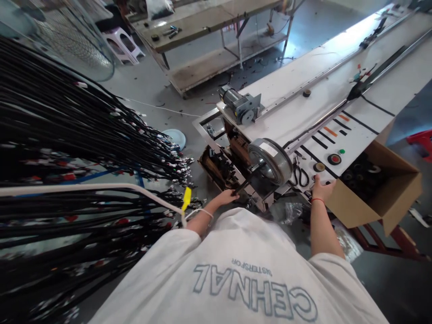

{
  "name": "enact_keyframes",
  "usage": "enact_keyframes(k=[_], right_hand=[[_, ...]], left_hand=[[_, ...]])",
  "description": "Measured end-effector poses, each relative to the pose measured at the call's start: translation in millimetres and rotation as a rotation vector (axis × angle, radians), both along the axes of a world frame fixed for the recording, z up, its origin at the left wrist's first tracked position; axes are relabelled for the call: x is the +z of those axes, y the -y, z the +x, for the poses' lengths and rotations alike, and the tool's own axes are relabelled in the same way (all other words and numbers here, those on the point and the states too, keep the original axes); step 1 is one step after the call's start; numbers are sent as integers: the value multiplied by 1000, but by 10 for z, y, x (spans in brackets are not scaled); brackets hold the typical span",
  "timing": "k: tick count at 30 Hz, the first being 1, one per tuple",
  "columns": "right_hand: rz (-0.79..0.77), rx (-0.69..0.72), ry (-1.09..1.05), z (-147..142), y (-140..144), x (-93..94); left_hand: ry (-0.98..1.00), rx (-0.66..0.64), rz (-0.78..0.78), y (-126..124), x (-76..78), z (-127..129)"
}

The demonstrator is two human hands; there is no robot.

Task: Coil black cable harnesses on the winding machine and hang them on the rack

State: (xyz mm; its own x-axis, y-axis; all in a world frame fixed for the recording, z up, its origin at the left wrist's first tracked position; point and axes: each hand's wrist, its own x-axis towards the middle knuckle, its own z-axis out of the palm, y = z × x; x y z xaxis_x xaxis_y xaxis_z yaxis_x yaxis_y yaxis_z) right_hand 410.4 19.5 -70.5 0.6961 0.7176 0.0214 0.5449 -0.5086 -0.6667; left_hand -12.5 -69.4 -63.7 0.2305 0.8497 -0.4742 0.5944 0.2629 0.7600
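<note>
A black cable (pixel 240 188) runs out from under the machine's steel drum (pixel 270 159), and the left hand (pixel 227 196) is closed around its near end just below the drum. The right hand (pixel 322 189) rests with fingers spread on the white table's (pixel 303 112) edge right of the drum, holding nothing, beside scissors (pixel 300 175) and a cardboard box (pixel 381 193). Bundled black cables (pixel 84 148) hang left of the drum.
</note>
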Motion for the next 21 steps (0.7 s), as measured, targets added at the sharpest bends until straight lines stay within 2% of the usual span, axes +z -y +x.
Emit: enact_keyframes(k=[3,6,11,16,21], right_hand=[[4,-67,-11,-19,-5,17],[0,-93,-20,-28,-4,23],[16,-83,-17,-31,-2,28],[-4,-84,-30,-63,3,82],[7,-93,-26,-93,6,134]], left_hand=[[1,79,125,154,11,-127],[36,117,190,193,158,-148],[-6,132,258,42,372,-7],[-27,111,294,-135,446,206],[36,112,296,-236,487,387]])
